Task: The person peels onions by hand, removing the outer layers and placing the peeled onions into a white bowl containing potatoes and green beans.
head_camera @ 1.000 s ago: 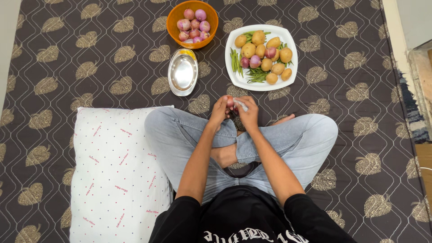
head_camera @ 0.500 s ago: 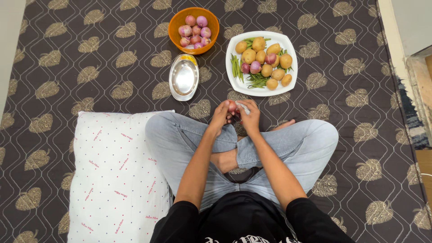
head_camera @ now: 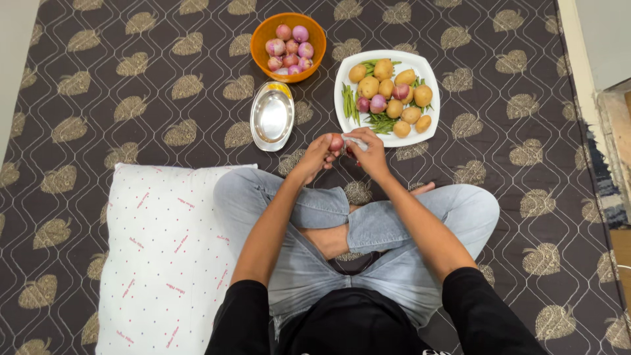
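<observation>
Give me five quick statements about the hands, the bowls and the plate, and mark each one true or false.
1. The left hand holds a small red onion. True.
2. The steel dish is full of potatoes. False: nothing lies in it.
3. The orange bowl holds onions. True.
4. The pillow lies by the person's right knee. False: it is by the left.
5. The white plate carries potatoes and green beans. True; the right hand is near its edge.

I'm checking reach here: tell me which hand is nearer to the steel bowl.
Left. The left hand is just to the lower right of the steel bowl, holding a small red onion. The right hand is farther right, beyond the onion.
</observation>
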